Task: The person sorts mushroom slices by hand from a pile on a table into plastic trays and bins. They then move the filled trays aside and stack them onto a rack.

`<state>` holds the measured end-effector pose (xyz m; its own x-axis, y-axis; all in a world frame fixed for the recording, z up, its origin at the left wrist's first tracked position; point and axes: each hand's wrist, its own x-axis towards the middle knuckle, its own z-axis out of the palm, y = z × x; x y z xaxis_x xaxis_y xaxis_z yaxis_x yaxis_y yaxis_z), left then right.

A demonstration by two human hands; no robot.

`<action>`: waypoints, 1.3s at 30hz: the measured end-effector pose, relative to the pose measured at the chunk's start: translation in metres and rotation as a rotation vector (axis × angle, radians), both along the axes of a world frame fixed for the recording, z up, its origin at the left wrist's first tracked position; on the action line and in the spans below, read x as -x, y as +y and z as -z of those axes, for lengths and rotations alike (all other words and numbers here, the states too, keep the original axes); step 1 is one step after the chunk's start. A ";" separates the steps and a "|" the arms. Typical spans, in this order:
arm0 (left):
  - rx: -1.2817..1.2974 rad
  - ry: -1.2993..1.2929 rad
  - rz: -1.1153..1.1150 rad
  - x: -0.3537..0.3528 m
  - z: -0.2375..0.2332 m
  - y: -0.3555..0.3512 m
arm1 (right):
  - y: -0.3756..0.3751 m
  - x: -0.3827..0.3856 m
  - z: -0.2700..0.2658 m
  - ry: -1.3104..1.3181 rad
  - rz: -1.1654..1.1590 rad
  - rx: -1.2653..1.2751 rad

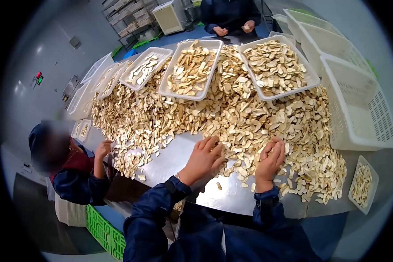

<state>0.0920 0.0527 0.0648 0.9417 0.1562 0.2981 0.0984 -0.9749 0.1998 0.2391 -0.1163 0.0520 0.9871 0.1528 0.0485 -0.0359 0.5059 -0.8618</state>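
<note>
A broad heap of pale dried slices (249,118) covers much of the metal table (222,198). My left hand (203,160) is at the near edge of the heap, its fingers spread, with nothing visible held in it. To its right, my right hand (270,161) has its fingers curled together at the slices; a pale slice seems to show between them. On top of the heap stand white trays of slices, one at the centre (208,83) and one at the right (311,78). A single small slice (219,186) lies on bare metal between my hands.
White perforated baskets (338,109) line the right side, near a small tray of slices (375,187). A co-worker (76,174) reaches in at the left; another person (231,15) is across the table. A green crate (105,231) stands low at the left.
</note>
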 end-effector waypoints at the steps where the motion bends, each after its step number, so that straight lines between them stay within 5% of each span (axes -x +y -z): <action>1: 0.007 0.033 0.004 0.007 0.001 -0.002 | 0.000 0.000 0.002 -0.003 -0.003 0.010; 7: 0.033 0.092 -0.053 0.057 0.007 0.002 | 0.002 0.002 0.002 0.019 -0.062 0.058; 11: 0.158 -0.096 -0.238 0.081 0.023 0.017 | 0.006 0.007 0.001 0.040 -0.102 0.065; 14: 0.335 -0.065 -0.155 0.078 0.031 0.023 | 0.006 0.007 0.006 0.023 -0.122 0.078; 18: 0.147 -0.063 -0.050 0.051 0.012 0.008 | 0.009 0.006 0.010 0.002 -0.117 0.077; 26: 0.212 -0.114 -0.022 -0.029 0.014 0.016 | 0.009 0.005 0.016 -0.031 -0.157 0.062; 32: 0.262 -0.024 0.025 -0.002 0.017 0.009 | 0.010 0.009 0.002 0.048 -0.165 0.014; 39: 0.354 0.002 -0.348 0.049 0.004 0.009 | 0.010 0.010 0.005 0.058 -0.173 0.015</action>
<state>0.0427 0.0618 0.0609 0.8160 0.5529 0.1686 0.4069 -0.7566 0.5119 0.2288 -0.1060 0.0467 0.9471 0.3208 -0.0109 -0.1708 0.4747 -0.8634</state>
